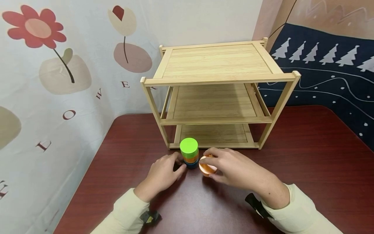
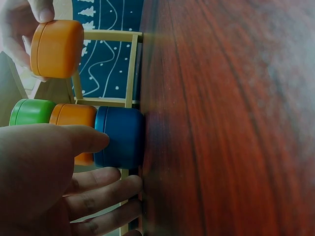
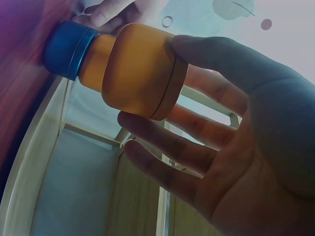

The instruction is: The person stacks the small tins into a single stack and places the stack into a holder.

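A stack of small round lidded jars stands on the table: a green jar (image 1: 189, 147) on top, an orange jar (image 1: 191, 159) in the middle, a blue jar (image 2: 120, 137) at the bottom. At the stack's left side is my left hand (image 1: 165, 172), thumb tip at the blue jar and fingers loosely extended beside it. My right hand (image 1: 233, 167) pinches another orange jar (image 3: 140, 71) between thumb and fingers, just right of the stack. That jar hangs above the table in the left wrist view. In the right wrist view it hides the green one.
Behind the stack stands a three-tier light wooden shelf (image 1: 219, 78) on the dark red table (image 1: 306, 169). Its front rail is close behind the jars. A floral cloth (image 1: 96, 58) hangs at the left, a navy cloth with white trees (image 1: 327, 74) at the right.
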A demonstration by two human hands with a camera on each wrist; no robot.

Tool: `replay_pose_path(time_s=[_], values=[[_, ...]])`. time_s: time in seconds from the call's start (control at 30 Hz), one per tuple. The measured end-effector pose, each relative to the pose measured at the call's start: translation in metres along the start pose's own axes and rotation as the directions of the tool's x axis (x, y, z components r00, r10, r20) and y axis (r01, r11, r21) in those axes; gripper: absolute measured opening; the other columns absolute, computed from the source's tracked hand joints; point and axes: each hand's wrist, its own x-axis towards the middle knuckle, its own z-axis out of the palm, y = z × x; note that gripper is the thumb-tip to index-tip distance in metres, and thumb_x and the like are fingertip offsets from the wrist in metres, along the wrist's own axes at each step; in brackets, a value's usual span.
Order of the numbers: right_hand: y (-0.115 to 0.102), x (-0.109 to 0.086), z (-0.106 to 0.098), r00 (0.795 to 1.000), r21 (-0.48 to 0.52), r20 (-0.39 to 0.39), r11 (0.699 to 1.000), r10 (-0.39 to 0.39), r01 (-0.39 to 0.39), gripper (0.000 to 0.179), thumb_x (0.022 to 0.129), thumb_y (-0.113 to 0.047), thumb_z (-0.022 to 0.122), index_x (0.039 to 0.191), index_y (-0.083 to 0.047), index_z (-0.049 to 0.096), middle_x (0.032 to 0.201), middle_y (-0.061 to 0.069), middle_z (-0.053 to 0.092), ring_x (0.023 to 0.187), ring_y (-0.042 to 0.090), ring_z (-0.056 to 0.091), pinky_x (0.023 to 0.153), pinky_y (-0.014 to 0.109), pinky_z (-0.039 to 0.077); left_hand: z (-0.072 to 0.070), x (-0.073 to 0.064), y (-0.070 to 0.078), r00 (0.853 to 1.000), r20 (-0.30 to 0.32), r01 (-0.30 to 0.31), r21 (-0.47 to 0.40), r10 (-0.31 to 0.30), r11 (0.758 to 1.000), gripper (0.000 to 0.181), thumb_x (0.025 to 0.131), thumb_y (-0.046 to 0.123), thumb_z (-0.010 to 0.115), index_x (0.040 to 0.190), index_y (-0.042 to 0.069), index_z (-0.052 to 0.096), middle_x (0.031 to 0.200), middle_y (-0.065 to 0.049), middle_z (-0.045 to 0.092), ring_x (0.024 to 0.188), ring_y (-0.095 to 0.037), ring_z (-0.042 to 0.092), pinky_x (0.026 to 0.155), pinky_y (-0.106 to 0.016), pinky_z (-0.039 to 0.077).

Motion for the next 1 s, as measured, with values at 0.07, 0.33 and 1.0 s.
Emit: replay_pose_path(time_s=[0.07,0.33,1.0], values=[[0.0,0.0,-0.001,1.0,0.0,-0.003,1.0,-0.003,0.003,0.03,0.081,-0.022,0.082,0.11,-0.02,0.072,0.113,-0.001,0.066,0.091,0.013,0.067,0.079,0.033,0.056,0.0,0.0,0.0,1.0,0.001,0.001,0.001,-0.001,1.0,0.022,0.09,0.034,0.071,0.105,0.018,0.068,0.094,0.005,0.071,0.094,-0.02,0.069,0.075,-0.046,0.054],[-0.002,-0.001,-0.002,0.999,-0.004,-0.023,0.999,-0.033,0.033,0.03,0.082,-0.025,0.082,0.111,-0.021,0.071,0.114,-0.003,0.066,0.092,0.012,0.067,0.08,0.033,0.056,0.0,0.0,0.0,1.0,0.007,0.006,0.002,-0.006,1.0,0.022,0.09,0.034,0.071,0.106,0.018,0.068,0.094,0.006,0.071,0.094,-0.02,0.069,0.076,-0.046,0.054],[-0.001,-0.001,-0.014,0.999,0.029,-0.038,0.999,-0.017,0.018,0.038,0.082,-0.022,0.08,0.119,-0.018,0.07,0.12,-0.001,0.064,0.095,0.012,0.067,0.081,0.033,0.056,0.0,0.0,0.001,1.0,0.01,0.004,0.0,-0.004,1.0,0.022,0.09,0.033,0.071,0.105,0.017,0.068,0.093,0.005,0.07,0.092,-0.02,0.068,0.075,-0.045,0.054]])
